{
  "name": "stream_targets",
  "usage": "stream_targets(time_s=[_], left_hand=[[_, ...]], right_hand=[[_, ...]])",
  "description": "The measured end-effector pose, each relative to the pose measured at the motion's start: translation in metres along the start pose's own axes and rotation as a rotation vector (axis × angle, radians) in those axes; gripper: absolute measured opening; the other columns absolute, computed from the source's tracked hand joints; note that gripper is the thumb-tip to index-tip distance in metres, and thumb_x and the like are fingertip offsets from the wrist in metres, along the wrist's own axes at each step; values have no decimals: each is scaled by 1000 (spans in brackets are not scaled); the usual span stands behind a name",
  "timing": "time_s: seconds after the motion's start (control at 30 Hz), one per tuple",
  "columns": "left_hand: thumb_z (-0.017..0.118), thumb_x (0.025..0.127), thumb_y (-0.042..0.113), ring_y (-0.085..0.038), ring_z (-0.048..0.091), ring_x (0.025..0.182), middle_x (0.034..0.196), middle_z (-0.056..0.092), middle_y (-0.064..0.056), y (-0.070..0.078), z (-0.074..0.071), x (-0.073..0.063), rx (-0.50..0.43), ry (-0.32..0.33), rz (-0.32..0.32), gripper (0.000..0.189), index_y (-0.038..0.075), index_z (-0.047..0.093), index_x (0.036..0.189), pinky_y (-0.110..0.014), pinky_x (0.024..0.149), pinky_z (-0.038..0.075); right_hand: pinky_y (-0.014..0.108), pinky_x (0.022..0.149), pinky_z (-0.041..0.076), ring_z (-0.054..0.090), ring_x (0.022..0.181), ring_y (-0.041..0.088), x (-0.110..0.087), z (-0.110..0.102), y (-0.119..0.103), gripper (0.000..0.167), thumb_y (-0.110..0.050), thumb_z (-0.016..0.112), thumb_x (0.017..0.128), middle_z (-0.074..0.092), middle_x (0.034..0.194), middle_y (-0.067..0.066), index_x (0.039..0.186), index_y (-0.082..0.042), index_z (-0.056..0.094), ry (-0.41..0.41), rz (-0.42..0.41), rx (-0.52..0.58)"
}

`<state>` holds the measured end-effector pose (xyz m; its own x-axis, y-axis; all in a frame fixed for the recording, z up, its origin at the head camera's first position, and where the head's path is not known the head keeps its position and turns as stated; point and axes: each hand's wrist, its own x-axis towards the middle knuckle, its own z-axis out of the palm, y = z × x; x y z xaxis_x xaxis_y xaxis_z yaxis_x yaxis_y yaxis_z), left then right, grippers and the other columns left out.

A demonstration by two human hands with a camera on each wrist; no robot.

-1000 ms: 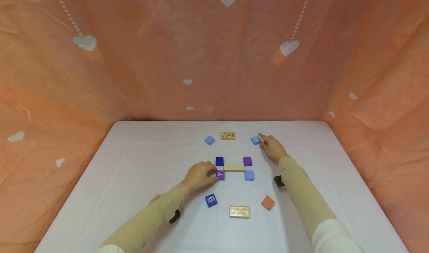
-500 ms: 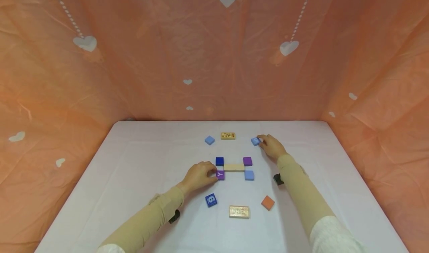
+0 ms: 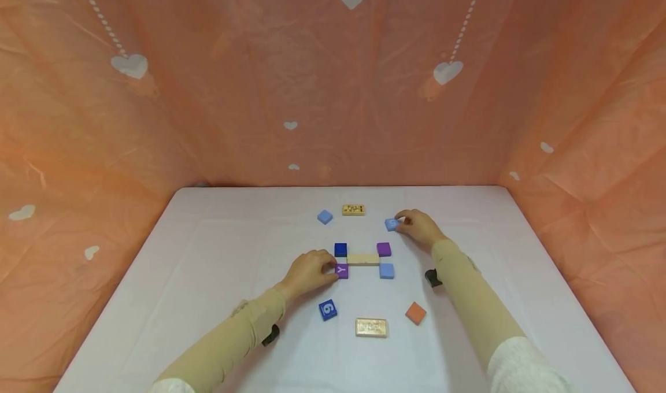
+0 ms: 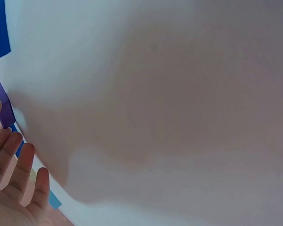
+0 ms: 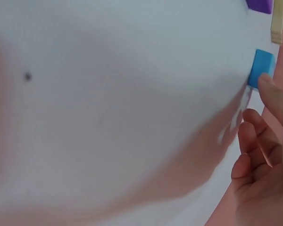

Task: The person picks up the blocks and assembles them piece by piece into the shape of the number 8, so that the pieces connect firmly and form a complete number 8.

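My left hand (image 3: 308,273) holds the left side of a purple letter tile (image 3: 341,271) marked Y; in the left wrist view its thumb touches that purple tile's edge. My right hand (image 3: 420,228) pinches a light blue number tile (image 3: 391,225) between thumb and index finger at the back right. Its marking is partly covered by the fingers. Beside the purple tile lies a pale wooden block (image 3: 363,259), laid crosswise. A dark blue tile (image 3: 340,249) is just behind the Y tile. At the block's right end are another purple tile (image 3: 384,249) and a light blue tile (image 3: 387,271).
Around this group lie a second light blue tile (image 3: 325,217), a printed wooden domino (image 3: 353,210), a blue tile marked like a 6 (image 3: 328,310), a gold-coloured block (image 3: 371,327) and an orange tile (image 3: 415,313). Orange cloth (image 3: 333,121) hangs behind the white table (image 3: 234,225).
My right hand has closed its fingertips on the light blue number tile and brought it slightly left and nearer to me. My left hand has stayed at the purple Y tile.
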<state>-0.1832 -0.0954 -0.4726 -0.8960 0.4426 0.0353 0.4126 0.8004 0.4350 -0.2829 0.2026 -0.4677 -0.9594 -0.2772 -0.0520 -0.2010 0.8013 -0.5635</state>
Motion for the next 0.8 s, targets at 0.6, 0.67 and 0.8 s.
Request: stream_targets(time_s=[0.6, 0.67, 0.8], left_hand=[[72, 79, 26, -16, 61, 87, 94, 69, -1, -1, 1, 0, -5, 18, 10, 28, 10, 69, 102, -35, 83, 49], [72, 80, 26, -16, 61, 87, 95, 69, -2, 0, 1, 0, -7, 15, 11, 28, 10, 69, 102, -35, 84, 49], [71, 80, 26, -16, 61, 88, 95, 69, -2, 0, 0, -1, -8, 9, 9, 28, 10, 68, 102, -35, 84, 49]], right_hand=[[33, 80, 42, 52, 89, 23, 1, 5, -22, 27, -15, 67, 84, 59, 96, 12, 111, -9, 65, -129, 13, 94], [32, 79, 42, 52, 88, 22, 1, 6, -23, 26, -14, 67, 84, 59, 95, 10, 110, -10, 66, -135, 26, 105], [30, 77, 42, 52, 87, 21, 1, 7, -24, 27, -15, 67, 84, 59, 95, 10, 110, -11, 66, -144, 31, 112]])
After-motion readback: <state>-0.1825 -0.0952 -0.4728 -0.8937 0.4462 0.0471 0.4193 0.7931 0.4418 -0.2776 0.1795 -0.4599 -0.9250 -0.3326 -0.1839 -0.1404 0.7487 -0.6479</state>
